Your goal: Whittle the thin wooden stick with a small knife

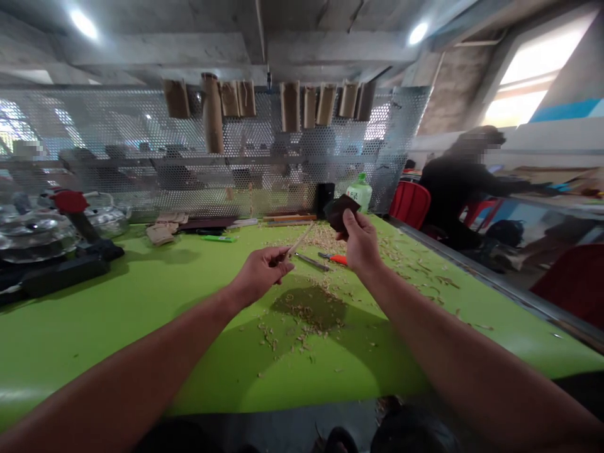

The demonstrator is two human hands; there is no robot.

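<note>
Near the middle of the view, my left hand point(267, 270) pinches a thin pale wooden stick point(302, 239) that slants up to the right. My right hand point(361, 239), raised over the green table point(198, 352), grips a dark brown sheet point(340, 212), folded or bent, between thumb and fingers. Stick and sheet look apart. Beneath and between the hands lie a tool with an orange handle point(338, 259) and a narrow grey metal tool point(312, 262). Pale wood shavings point(306, 314) are scattered around them.
A green-capped bottle point(362, 192) and a black box point(325, 198) stand at the back. Cloth gloves point(163, 229) and a green cutter point(218, 238) lie back left. Metal kettles point(40, 236) and a black-and-red device point(70, 201) are far left. A person point(460, 182) sits at the right.
</note>
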